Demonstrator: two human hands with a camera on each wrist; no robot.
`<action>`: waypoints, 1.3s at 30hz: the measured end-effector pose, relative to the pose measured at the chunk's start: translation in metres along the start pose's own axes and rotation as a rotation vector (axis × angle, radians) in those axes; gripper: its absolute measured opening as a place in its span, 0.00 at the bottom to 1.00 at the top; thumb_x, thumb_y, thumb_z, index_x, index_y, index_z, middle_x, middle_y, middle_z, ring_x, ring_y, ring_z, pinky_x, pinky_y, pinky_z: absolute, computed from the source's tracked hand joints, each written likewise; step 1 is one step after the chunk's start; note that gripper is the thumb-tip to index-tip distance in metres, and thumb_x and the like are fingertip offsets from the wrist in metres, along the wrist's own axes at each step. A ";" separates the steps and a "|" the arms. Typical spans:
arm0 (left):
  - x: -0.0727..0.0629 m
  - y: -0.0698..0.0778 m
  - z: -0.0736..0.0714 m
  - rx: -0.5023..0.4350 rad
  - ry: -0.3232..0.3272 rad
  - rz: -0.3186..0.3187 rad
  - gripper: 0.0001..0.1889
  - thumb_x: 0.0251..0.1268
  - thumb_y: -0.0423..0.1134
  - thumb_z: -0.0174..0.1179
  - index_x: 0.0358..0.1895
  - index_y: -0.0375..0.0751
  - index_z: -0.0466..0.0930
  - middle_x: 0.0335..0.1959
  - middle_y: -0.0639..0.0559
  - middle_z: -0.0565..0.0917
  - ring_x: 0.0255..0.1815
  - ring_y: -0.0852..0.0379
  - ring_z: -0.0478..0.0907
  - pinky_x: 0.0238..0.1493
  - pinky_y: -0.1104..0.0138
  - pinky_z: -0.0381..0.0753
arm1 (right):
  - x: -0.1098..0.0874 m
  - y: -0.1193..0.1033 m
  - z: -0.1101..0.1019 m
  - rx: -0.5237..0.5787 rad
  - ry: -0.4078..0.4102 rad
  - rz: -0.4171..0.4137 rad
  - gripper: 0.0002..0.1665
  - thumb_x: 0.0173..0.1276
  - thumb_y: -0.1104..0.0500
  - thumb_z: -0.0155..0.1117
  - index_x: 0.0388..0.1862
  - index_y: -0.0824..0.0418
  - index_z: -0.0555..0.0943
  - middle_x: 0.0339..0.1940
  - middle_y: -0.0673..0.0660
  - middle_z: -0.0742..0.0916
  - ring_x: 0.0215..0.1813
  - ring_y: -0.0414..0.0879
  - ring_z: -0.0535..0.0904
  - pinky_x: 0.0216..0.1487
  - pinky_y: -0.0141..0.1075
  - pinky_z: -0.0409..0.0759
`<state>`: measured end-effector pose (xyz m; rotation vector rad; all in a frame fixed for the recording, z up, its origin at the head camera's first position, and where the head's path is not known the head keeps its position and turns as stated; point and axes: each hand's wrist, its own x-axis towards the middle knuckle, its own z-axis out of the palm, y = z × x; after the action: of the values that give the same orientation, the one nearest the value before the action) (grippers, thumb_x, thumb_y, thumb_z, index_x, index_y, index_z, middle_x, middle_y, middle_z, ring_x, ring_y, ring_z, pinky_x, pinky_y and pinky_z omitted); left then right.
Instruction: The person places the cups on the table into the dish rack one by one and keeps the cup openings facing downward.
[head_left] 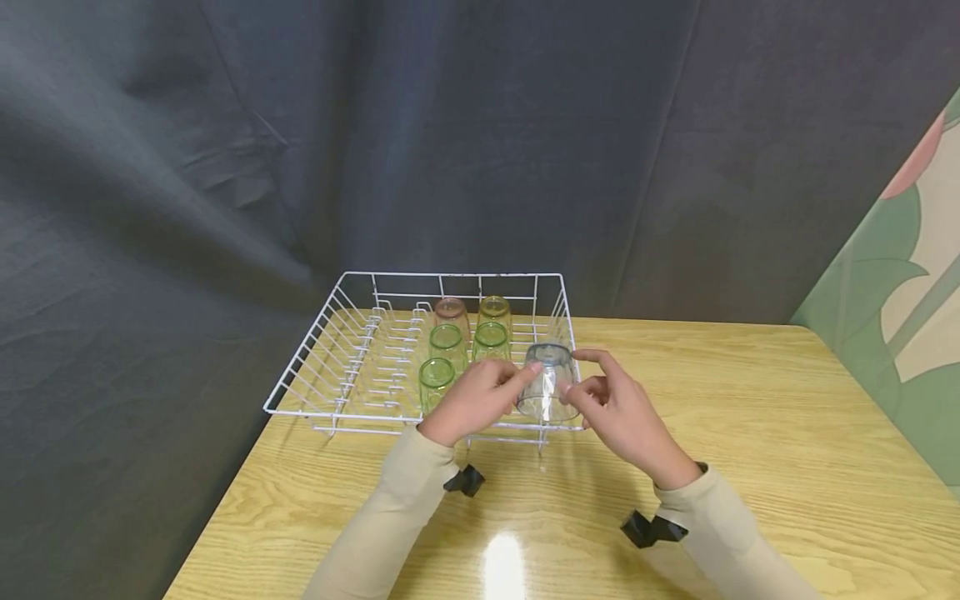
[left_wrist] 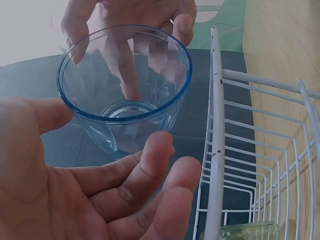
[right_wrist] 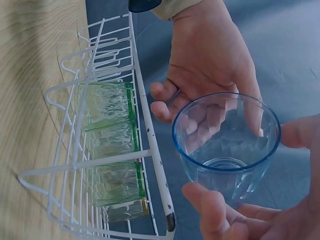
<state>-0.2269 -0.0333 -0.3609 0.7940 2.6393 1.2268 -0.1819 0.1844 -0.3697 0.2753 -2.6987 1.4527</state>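
A clear drinking glass (head_left: 549, 392) with a bluish tint is held upside down, its wide rim downward, over the front right corner of a white wire dish rack (head_left: 450, 429). From the left side my left hand (head_left: 480, 396) grips it, the thumb lying along the glass wall. My right hand (head_left: 618, 408) pinches the glass from the other side, with the thumb on the near wall and a finger by the base. The blue-edged rim and hollow inside of the glass (right_wrist: 227, 132) face the right wrist camera. Both hands meet around this one glass.
Inside the rack, green glasses (head_left: 437, 373) stand upside down, with a reddish glass (head_left: 451, 309) and a yellowish glass (head_left: 494, 307) behind them. Wire tines (head_left: 367, 350) fill the left half. The rack stands on a wooden table (head_left: 750, 417), before a dark curtain (head_left: 487, 167).
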 end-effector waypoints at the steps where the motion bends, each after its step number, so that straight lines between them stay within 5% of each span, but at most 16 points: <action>1: 0.000 0.000 0.000 -0.004 -0.004 0.004 0.34 0.76 0.66 0.41 0.21 0.44 0.78 0.17 0.55 0.76 0.16 0.59 0.70 0.22 0.66 0.70 | 0.000 0.000 0.000 -0.001 0.000 0.000 0.33 0.75 0.45 0.58 0.71 0.59 0.65 0.35 0.56 0.89 0.28 0.49 0.82 0.31 0.40 0.78; 10: -0.001 -0.002 0.000 -0.012 -0.031 0.035 0.31 0.75 0.65 0.45 0.28 0.44 0.82 0.21 0.54 0.80 0.21 0.59 0.75 0.27 0.65 0.75 | 0.001 0.002 0.000 -0.021 0.004 0.002 0.32 0.78 0.42 0.53 0.70 0.60 0.67 0.21 0.53 0.83 0.23 0.46 0.78 0.27 0.38 0.72; 30: -0.001 0.000 0.001 -0.089 -0.051 -0.058 0.31 0.74 0.67 0.46 0.54 0.42 0.80 0.37 0.54 0.85 0.27 0.58 0.82 0.32 0.62 0.81 | 0.001 0.000 0.002 -0.110 0.005 -0.025 0.31 0.75 0.43 0.59 0.62 0.66 0.78 0.32 0.54 0.87 0.24 0.45 0.79 0.25 0.37 0.77; 39: -0.002 0.001 0.001 -0.087 -0.047 -0.041 0.30 0.74 0.65 0.46 0.54 0.41 0.80 0.38 0.52 0.85 0.27 0.58 0.82 0.32 0.63 0.81 | 0.000 -0.002 0.002 -0.104 0.014 -0.057 0.28 0.76 0.44 0.57 0.60 0.66 0.79 0.34 0.53 0.88 0.24 0.46 0.79 0.26 0.36 0.77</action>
<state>-0.2250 -0.0332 -0.3608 0.7419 2.5336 1.2864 -0.1812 0.1816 -0.3688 0.3318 -2.7203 1.2896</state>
